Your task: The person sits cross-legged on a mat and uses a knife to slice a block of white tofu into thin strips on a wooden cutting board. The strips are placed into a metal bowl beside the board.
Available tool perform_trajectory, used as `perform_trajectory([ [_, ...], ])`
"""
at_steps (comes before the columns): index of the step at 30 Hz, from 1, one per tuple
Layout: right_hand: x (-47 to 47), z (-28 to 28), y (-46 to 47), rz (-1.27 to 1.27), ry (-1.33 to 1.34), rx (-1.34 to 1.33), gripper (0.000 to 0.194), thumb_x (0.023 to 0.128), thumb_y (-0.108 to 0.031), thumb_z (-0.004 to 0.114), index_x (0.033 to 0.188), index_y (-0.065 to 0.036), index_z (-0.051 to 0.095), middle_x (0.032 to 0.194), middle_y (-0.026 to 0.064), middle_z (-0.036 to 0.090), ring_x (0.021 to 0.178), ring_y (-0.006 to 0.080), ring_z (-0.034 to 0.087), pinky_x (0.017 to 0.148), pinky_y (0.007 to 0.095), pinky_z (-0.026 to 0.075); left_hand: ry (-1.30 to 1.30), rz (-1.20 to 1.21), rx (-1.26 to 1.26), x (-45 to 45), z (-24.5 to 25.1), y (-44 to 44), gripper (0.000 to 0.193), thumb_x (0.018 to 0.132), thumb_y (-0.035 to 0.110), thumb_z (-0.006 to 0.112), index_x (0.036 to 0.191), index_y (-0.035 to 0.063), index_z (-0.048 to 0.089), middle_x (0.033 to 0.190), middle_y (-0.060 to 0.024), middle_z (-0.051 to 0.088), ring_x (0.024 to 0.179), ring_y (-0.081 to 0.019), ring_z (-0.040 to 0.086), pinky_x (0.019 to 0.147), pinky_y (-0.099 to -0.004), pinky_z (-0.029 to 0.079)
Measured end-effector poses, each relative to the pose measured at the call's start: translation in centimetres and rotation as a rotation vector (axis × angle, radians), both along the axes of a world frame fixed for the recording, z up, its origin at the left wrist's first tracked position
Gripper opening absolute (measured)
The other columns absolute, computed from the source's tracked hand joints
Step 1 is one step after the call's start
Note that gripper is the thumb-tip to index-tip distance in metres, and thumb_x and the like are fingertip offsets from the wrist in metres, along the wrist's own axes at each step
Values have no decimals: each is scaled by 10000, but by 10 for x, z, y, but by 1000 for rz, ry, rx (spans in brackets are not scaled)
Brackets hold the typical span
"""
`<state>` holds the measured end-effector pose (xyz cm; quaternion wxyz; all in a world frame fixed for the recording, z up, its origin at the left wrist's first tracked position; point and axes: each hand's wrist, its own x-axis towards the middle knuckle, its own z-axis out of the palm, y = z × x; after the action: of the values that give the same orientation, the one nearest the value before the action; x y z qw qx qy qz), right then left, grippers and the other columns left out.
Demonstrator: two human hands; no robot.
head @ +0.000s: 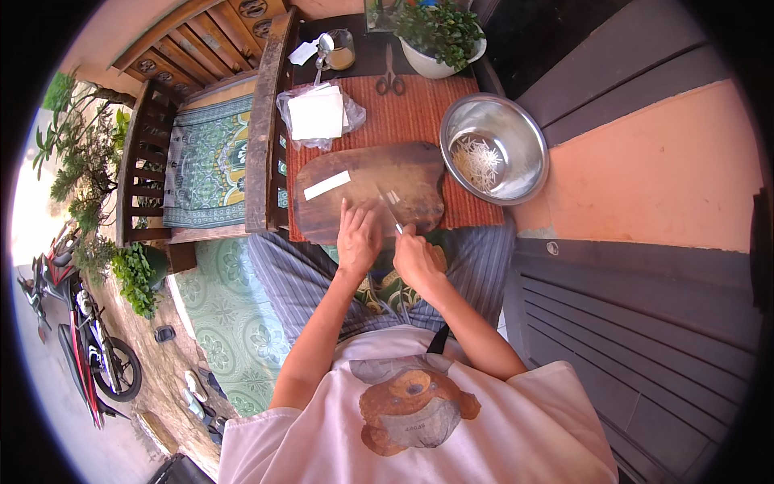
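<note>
My right hand point(416, 257) is closed around the handle of a knife point(392, 213), whose blade points away over the wooden cutting board point(417, 160). Small white pieces point(393, 197) lie just right of the blade. My left hand point(360, 235) rests at the board's near edge, blurred at the fingers; whether something is under them cannot be told. Farther left on the board lies a white rectangular strip point(327, 185). A stack of white sheets point(315, 115) sits on a plastic bag behind the board. Thin white shreds point(478, 162) lie in a steel bowl point(527, 145) at the right.
Scissors point(390, 83) lie on the orange woven mat point(387, 115). Behind are a glass mug point(341, 55) with a spoon and a white pot point(426, 60) holding a leafy plant. A wooden bench point(260, 133) stands at the left, a wall point(659, 175) at the right.
</note>
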<state>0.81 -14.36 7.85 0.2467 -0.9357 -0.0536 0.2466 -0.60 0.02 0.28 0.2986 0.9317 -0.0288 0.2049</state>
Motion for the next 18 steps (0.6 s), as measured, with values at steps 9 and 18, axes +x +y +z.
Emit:
perform_trajectory([
  [9, -1, -4, -3, 13, -5, -7, 351, 1095, -254, 450, 1072, 84, 543, 862, 361, 701, 854, 515, 714, 792, 588, 558, 21, 13, -33, -1, -4, 0, 461, 854, -47, 636, 1294, 88, 672, 1348, -71, 654, 1279, -296, 596, 1249, -544, 309],
  [18, -18, -7, -17, 22, -60, 9, 361, 1098, -273, 446, 1032, 66, 552, 776, 338, 691, 796, 497, 714, 726, 571, 543, 5, 10, -41, -1, -1, -1, 439, 865, -48, 631, 1282, 79, 677, 1345, -80, 656, 1279, -300, 596, 1248, -544, 313],
])
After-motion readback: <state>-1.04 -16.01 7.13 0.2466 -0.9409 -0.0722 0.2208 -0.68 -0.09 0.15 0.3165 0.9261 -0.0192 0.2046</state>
